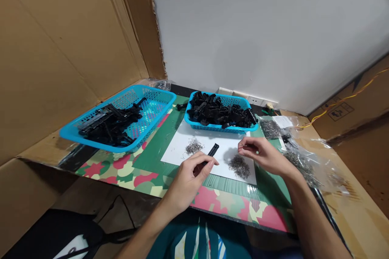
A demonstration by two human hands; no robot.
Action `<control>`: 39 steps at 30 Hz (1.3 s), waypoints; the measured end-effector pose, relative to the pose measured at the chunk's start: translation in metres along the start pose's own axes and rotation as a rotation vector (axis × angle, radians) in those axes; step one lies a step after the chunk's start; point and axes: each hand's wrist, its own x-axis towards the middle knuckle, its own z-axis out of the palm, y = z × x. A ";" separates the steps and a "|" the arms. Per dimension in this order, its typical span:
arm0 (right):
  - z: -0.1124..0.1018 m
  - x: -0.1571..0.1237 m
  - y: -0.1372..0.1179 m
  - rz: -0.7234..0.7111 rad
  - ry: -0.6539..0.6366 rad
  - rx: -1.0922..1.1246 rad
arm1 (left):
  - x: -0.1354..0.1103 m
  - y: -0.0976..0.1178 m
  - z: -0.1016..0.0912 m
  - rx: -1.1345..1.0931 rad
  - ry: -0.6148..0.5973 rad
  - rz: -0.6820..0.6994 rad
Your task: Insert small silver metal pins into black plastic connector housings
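My left hand is closed around a slim black plastic part, whose far end sticks up past the fingers. To its right, my right hand is held in a pinch just above a pile of small metal pieces; anything between those fingertips is too small to make out. A second, smaller pile of metal pieces lies left of the black part. Both piles rest on a white sheet.
A blue basket heaped with black parts stands behind the sheet. At left is a larger blue basket with long black assemblies. Clear bags of metal pieces lie at right. Cardboard walls the left side; sockets line the wall.
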 end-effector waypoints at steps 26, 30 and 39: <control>0.059 0.007 -0.030 -0.128 0.100 0.089 | -0.004 0.001 0.017 -0.028 0.108 0.026; 0.058 0.006 -0.028 -0.086 0.089 0.131 | -0.004 0.004 0.015 0.024 0.097 0.030; 0.040 0.010 -0.016 0.185 0.200 0.214 | -0.011 -0.003 0.010 0.146 0.029 -0.070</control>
